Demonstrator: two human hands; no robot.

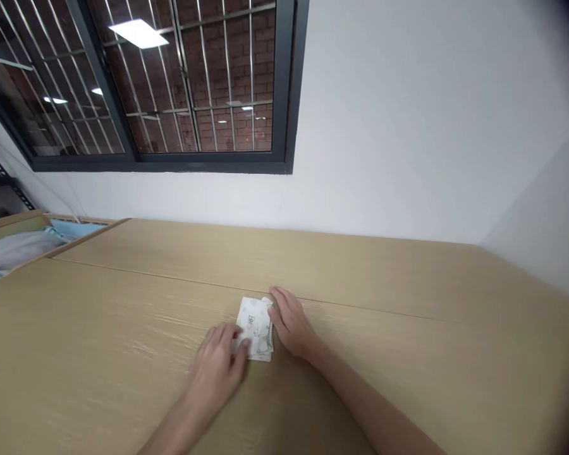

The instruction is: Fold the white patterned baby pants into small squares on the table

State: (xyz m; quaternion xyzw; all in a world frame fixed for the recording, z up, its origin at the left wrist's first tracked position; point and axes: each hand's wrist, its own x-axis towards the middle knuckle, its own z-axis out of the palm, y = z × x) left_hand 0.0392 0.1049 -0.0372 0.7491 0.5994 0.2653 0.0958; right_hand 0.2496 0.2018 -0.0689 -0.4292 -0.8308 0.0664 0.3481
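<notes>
At the centre of the head view, a little toward 6 o'clock, a small folded white cloth with a faint printed pattern [256,327] lies flat on a wide light-tan wooden table [408,297]. The cloth is folded into a soft, roughly rectangular pad with layered edges showing along its right side.

The left hand [217,368] comes in from 7 o'clock, palm down. Its fingers lie close together and flat, with the tips resting on the cloth's lower left corner, pressing rather than gripping. The right hand [290,323] comes in from 5 o'clock on a bare forearm and lies palm down at 3 o'clock of the cloth. Its fingers are stretched out side by side and touch the cloth's right edge without closing on it.

The tabletop is smooth, with a fine lengthwise grain and a thin straight seam [146,273] running across it just behind the hands. At 9 o'clock, at the table's far left edge, an open shallow wooden box [83,237] holds a pale, limp bundle of fabric [16,248].

Behind the table rises a plain matte white wall [408,126]. At 11 o'clock is a dark-framed window [284,82] with thin metal bars; red brick shows through the glass, along with reflected ceiling lights.
</notes>
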